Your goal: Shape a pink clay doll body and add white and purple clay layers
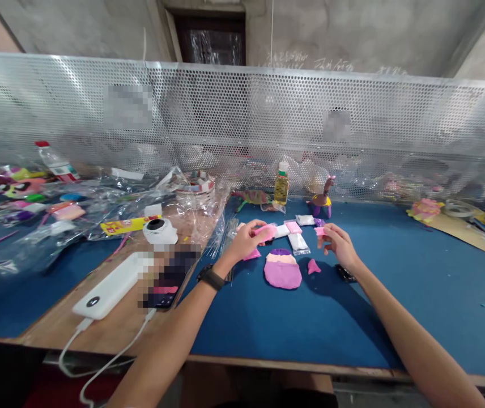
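My left hand (247,239), with a dark watch on the wrist, is closed on a pink packet of modelling clay (266,232). Between the fingertips of my right hand (336,245) is a small pink piece (319,231), perhaps torn plastic or clay. Below and between my hands lies a flat purple clay shape (283,274) with a pale band and a dark purple top. A magenta clay scrap (313,266) sits to its right. White clay packets (298,243) and a pale pink packet (293,227) lie just beyond. Another bright pink packet (251,255) rests beneath my left hand.
Toward the back stand a bottle of yellow liquid (281,184) and a brown clay animal figure (321,199). At left are a white power bank (113,286), a phone (168,277) and crumpled clear plastic (140,209). A perforated metal screen (225,107) runs behind the table.
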Demonstrator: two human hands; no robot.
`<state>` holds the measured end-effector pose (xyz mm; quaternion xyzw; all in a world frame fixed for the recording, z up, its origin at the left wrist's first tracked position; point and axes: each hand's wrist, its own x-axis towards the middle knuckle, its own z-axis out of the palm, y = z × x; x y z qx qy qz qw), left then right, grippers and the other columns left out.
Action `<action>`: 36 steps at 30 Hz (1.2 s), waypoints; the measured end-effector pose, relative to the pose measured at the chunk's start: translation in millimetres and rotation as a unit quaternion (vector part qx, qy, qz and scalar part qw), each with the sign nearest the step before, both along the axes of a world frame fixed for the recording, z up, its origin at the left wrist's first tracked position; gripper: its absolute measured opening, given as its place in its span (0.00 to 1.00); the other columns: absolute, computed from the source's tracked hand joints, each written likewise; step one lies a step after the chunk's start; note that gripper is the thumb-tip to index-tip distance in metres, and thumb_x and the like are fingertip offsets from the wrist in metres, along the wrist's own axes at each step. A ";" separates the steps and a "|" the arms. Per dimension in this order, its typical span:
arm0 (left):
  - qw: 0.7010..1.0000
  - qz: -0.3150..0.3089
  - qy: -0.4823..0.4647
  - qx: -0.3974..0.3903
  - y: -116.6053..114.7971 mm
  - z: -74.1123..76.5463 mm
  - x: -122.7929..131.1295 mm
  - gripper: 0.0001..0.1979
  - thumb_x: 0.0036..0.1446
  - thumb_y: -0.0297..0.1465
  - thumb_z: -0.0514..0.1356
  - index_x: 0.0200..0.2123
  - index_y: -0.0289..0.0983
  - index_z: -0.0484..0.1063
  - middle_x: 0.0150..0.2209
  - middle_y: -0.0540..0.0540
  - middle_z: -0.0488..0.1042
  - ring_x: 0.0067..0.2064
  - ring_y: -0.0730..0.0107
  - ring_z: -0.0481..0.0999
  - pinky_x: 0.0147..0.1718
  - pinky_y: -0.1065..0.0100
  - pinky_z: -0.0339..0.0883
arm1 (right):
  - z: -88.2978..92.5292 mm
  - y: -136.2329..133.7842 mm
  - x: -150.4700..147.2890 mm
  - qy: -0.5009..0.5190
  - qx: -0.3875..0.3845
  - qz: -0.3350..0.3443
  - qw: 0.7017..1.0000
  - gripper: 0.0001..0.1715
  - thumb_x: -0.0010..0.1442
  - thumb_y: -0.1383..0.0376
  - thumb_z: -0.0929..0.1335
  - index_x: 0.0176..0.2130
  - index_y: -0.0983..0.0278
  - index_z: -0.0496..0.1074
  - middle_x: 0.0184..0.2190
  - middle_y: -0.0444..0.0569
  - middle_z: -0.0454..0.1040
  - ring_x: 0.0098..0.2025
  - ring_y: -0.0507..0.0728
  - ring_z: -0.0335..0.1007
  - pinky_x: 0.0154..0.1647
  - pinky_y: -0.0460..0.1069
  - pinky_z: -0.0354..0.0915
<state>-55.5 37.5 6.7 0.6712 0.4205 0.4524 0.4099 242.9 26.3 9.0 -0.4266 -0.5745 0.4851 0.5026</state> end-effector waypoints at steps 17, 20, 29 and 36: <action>0.945 0.168 0.253 0.119 11.4 -24.5 -12.7 0.09 0.65 0.33 0.54 0.45 0.37 0.70 0.42 0.40 0.77 0.43 0.58 0.76 0.43 0.62 0.67 | 0.3 -8.3 -1.9 -0.237 0.080 0.014 0.968 0.18 0.61 0.52 0.68 0.45 0.60 0.66 0.19 0.38 0.69 0.19 0.54 0.68 0.20 0.47 0.63; 0.942 0.184 0.252 0.121 13.2 -27.2 -13.7 0.09 0.64 0.30 0.55 0.47 0.37 0.68 0.45 0.38 0.77 0.45 0.57 0.77 0.45 0.60 0.67 | 0.7 -6.9 1.2 -0.252 0.056 0.052 0.965 0.17 0.62 0.52 0.66 0.44 0.61 0.69 0.22 0.40 0.69 0.23 0.55 0.71 0.21 0.47 0.66; 0.937 0.199 0.242 0.153 12.9 -30.3 -12.1 0.07 0.64 0.30 0.54 0.42 0.38 0.70 0.41 0.41 0.78 0.43 0.59 0.78 0.44 0.62 0.68 | 0.6 -6.0 9.6 -0.229 -0.090 0.119 0.962 0.27 0.64 0.43 0.61 0.28 0.61 0.62 0.17 0.39 0.62 0.19 0.52 0.61 0.18 0.45 0.58; 0.916 0.227 0.278 0.180 14.8 -36.0 -10.2 0.06 0.62 0.30 0.56 0.40 0.37 0.72 0.40 0.41 0.78 0.43 0.58 0.76 0.45 0.60 0.68 | 6.7 -9.1 10.5 -0.385 -0.042 0.226 0.894 0.28 0.62 0.44 0.65 0.28 0.65 0.72 0.25 0.48 0.77 0.24 0.53 0.70 0.28 0.47 0.63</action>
